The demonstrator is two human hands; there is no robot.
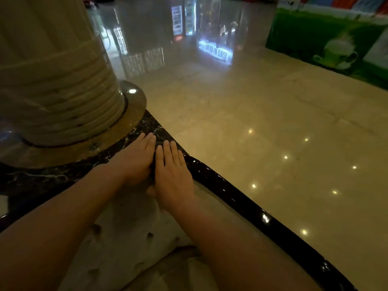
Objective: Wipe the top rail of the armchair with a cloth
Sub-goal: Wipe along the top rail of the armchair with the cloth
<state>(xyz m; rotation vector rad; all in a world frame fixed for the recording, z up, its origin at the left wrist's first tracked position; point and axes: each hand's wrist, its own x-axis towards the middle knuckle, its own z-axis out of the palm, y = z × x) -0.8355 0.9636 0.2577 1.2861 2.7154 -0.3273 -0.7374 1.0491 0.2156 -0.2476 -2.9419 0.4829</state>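
Top rail (247, 203) is glossy black, rounded, curving away to the right — picks up small light glints. Below it the armchair (134, 238) back is pale tufted padding with button dimples. Left hand (136, 158) and right hand (173, 175) lie flat side by side at the rail's far end, fingers straight and together, palms down, nothing gripped. Something dark sits in the gap between them — possibly the cloth, can't tell in this light. Left fingertips (150, 136) reach onto a dark veined marble plinth (42, 177) under a ribbed cream column (56, 80) with a metal base ring (134, 101). Floor (273, 122) is polished beige stone, mirror-like.
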